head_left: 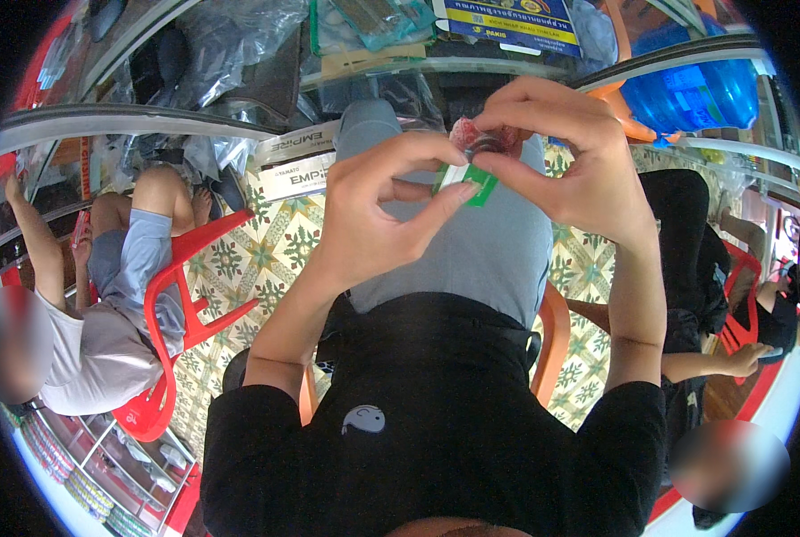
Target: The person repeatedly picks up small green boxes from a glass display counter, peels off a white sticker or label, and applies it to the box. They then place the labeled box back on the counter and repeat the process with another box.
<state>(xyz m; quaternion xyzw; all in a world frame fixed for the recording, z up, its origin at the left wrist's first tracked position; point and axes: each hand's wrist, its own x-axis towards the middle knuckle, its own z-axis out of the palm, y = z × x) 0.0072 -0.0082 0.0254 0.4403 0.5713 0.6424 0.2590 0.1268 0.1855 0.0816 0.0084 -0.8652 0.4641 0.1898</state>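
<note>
Pinching a small green-and-white packet (465,183) between my left hand (373,210) and right hand (565,157), both gripping it above my lap, with a reddish piece (465,134) at its top.

The scene was evenly and brightly lit by soft daylight, with no hard shadows; only faint shade lay under the red plastic chair (172,295) on the patterned floor (257,259). Glare whitened the lower right corner and the glass counter (149,121) edge. Fisheye distortion bent straight lines strongly near the rim, beyond which the picture was black. The centre was sharp, while the small item between the fingers showed slight blur.
</note>
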